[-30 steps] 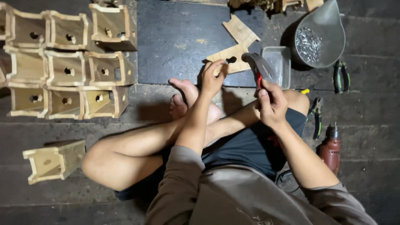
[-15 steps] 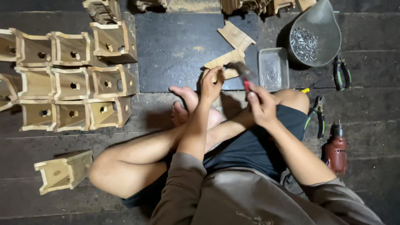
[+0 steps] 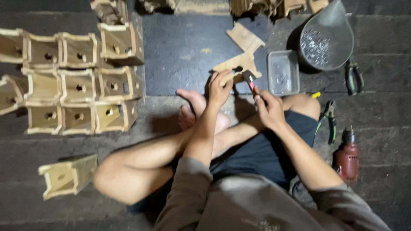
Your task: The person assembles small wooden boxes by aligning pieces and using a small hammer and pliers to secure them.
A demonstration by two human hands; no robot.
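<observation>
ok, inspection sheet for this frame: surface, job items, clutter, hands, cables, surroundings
Surface: dark plank floor, person seated cross-legged.
Job's things: flat wooden piece on the floor; hammer over it.
Clutter: clear tray, grey scoop of nails, pliers, red drill.
Grippers: left hand steadies the wooden piece; right hand grips the hammer.
Cables: nothing seen.
Surroundings: stacked wooden boxes; one box apart.

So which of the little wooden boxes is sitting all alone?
The wooden box at the bottom left, beside the person's knee. It lies tilted, apart from the others, which are packed together in rows higher up.
</observation>
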